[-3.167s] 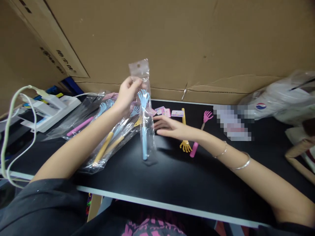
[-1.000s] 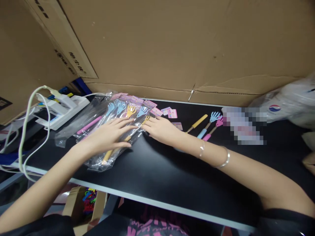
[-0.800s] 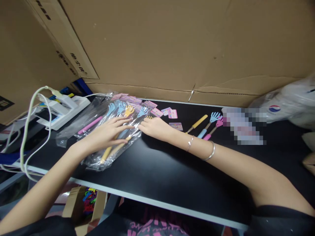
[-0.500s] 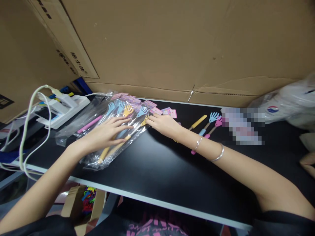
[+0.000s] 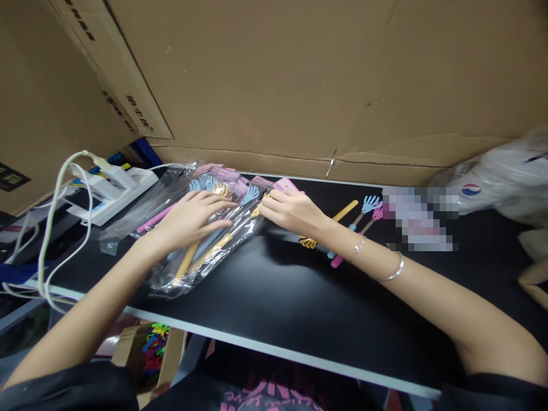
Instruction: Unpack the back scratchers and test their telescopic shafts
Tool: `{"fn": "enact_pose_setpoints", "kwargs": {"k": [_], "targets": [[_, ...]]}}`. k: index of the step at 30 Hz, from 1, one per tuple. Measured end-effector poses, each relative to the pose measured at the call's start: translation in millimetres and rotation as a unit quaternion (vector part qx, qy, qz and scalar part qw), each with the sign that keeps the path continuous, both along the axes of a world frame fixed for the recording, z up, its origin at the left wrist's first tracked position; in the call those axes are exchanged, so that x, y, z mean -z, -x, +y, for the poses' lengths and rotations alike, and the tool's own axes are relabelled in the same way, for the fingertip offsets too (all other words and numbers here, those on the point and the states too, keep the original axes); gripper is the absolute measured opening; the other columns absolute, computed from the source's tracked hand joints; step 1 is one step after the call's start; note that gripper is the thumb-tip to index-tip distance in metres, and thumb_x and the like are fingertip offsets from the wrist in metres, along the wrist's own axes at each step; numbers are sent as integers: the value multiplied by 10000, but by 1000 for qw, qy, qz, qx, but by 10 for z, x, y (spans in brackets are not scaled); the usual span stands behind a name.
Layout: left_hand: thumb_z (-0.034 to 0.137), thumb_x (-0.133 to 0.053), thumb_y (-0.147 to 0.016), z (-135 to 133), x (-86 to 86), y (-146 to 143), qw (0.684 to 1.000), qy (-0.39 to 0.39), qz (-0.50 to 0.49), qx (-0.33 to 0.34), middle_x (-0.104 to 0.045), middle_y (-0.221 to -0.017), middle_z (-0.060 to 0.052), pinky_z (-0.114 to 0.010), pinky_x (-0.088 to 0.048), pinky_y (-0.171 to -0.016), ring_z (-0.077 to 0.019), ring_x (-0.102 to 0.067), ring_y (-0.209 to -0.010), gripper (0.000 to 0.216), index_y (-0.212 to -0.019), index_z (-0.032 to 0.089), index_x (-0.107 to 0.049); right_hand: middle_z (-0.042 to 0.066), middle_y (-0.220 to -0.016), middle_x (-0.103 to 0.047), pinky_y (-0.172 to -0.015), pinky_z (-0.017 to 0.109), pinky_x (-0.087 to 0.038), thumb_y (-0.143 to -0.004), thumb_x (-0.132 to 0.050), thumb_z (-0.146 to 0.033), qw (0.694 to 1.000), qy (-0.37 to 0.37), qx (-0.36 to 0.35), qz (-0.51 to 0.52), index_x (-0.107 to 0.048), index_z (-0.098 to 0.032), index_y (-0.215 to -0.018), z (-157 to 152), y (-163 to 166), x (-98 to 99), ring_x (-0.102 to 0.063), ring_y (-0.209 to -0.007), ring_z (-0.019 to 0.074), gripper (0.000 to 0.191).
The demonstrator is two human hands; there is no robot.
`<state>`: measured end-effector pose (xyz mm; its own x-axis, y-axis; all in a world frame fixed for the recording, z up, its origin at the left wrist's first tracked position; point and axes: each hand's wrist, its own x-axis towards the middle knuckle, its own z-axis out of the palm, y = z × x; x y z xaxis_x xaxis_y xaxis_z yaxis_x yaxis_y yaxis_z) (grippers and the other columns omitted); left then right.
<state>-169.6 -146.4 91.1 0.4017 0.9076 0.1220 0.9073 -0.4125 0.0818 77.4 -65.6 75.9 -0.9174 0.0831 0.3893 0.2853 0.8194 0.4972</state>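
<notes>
Brown cardboard [image 5: 274,74] walls off the top of the frame, and below it a black table [image 5: 274,308] with a pale edge runs across. At the left of the frame sits a white power strip [image 5: 124,194]; at the right, a plastic bundle [image 5: 496,182]. Lower left, under the table edge, an open box [image 5: 165,365] holds bright bits.

Left of centre, several scratchers with hand-shaped heads lie slanted in clear bags [image 5: 175,290]. Over them is the left hand [image 5: 197,220], palm down, fingers spread, seemingly resting on the plastic. At the upper right corner of the pile, the right hand [image 5: 295,214] has its fingers curled in beside a bagged yellow head [image 5: 256,211]; whether they pinch plastic I cannot tell. Pink cards [image 5: 286,185] lie just behind it. Right of centre, 3 loose scratchers, yellow [image 5: 346,210], blue [image 5: 371,202] and pink [image 5: 377,214], lie partly behind the forearm.

Each bagged scratcher should be light, its handle stiff, the bag limp and slippery. I'd hold it by the thick handle through the plastic; the thin prongs look easier to bend.
</notes>
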Motion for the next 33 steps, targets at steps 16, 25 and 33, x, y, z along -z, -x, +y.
{"fn": "enact_pose_setpoints", "kwargs": {"k": [16,25,33], "targets": [[389,-504,-889,585,66,-1120,869,238,-405,153,-611,-917,-28,-273,-413,-786,-164,-537,-875,290,-1003,143,-607,96,-1161,-619,-888,425,-483,-885,-482,-497,655,714,83,233,-551,-201,-1193,0,-897,-24,-592,-1049,232,432],[408,-480,-883,658,297,-1185,919,188,-337,80,-489,-639,21,-237,-312,-580,-110,-422,-606,322,-741,142,-592,-9,-825,-617,-700,258,-495,-665,-751,-302,588,746,55,309,-487,-188,-836,21,-792,53,-598,-758,110,335],[394,-476,-881,626,294,-1205,948,168,-266,50,-547,-650,10,-223,-303,-574,-112,-440,-599,299,-822,147,-636,-25,-801,-576,-605,232,-471,-634,-749,-242,589,741,63,317,-440,-206,-882,99,-777,145,-560,-706,96,398]]}}
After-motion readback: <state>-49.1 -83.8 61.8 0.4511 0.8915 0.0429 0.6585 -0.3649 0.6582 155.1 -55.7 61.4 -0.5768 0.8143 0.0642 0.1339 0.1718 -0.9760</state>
